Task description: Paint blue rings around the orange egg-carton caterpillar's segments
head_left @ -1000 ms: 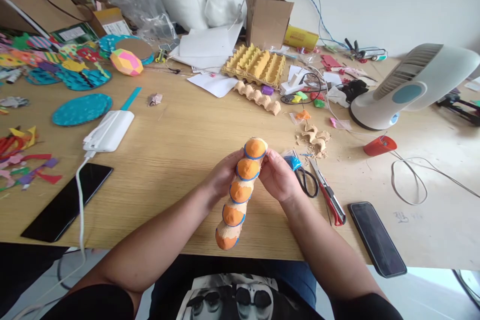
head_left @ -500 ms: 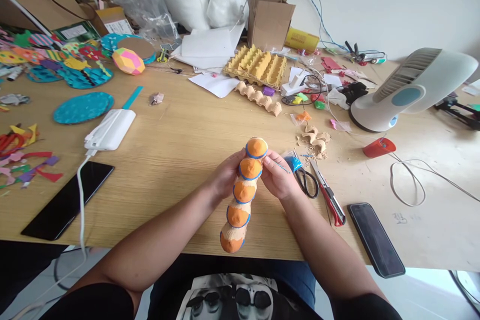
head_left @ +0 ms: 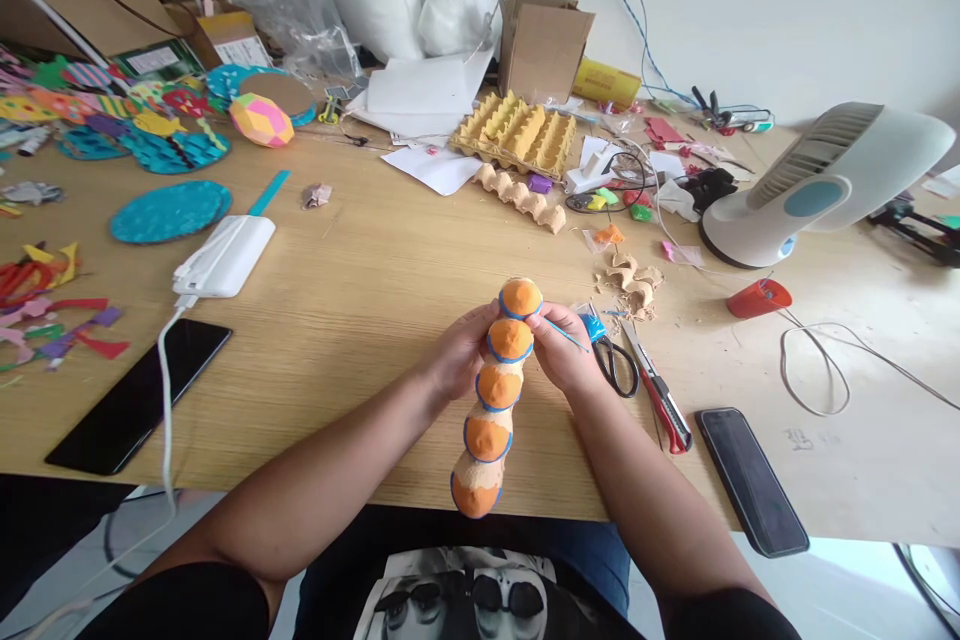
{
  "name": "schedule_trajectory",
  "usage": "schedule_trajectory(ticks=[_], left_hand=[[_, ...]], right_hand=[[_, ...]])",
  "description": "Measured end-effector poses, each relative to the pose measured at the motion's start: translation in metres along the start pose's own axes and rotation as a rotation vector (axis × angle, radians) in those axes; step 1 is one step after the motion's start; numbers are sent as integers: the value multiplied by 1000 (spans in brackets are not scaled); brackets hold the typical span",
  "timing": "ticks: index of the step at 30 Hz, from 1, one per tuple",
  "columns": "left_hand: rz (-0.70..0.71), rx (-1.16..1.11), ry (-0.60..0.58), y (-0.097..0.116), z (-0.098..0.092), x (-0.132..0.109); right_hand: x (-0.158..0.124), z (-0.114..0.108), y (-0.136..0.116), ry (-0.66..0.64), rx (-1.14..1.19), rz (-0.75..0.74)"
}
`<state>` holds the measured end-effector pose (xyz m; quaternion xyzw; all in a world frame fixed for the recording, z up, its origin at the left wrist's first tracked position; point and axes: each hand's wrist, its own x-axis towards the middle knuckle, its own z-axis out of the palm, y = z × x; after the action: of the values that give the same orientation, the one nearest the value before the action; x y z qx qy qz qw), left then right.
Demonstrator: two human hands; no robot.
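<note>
A strip cut from an egg carton (head_left: 480, 473), its several domes capped with orange clay and edged with thin blue lines, is held above the table's front part. My left hand (head_left: 459, 352) grips its left side near the far end, fingers partly hidden behind it. On the other side, my right hand (head_left: 561, 350) pinches at the edge between the two farthest domes. From those fingertips a thin blue clay strand (head_left: 568, 334) trails loose to the right. Black-handled scissors (head_left: 616, 367) lie just right of this hand, beside a red utility knife (head_left: 664, 400).
Phones (head_left: 752, 480) lie on both sides. A white power bank (head_left: 225, 258) sits at left with its cable. Behind are a yellow egg tray (head_left: 517, 135), carton scraps (head_left: 634, 280) and paper sheets. A white fan (head_left: 795, 185) and red cup (head_left: 759, 298) stand at right.
The carton strip has shifted slightly right and toward me, with both hands following. More of the loose blue strand shows beside my right fingers. The camera view has moved a little.
</note>
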<state>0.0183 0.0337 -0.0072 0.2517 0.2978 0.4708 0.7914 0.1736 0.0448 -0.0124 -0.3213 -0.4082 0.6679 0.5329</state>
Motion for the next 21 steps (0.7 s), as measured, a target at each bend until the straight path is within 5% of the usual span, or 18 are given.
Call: schedule_trajectory(ticks=[6,21], left_hand=[[-20,-29,-8,2,-1,-1],[203,104,41,12,2,-2]], right_hand=[[4,-4,-5,-68,44,70],[4,-3,-5,72,73,96]])
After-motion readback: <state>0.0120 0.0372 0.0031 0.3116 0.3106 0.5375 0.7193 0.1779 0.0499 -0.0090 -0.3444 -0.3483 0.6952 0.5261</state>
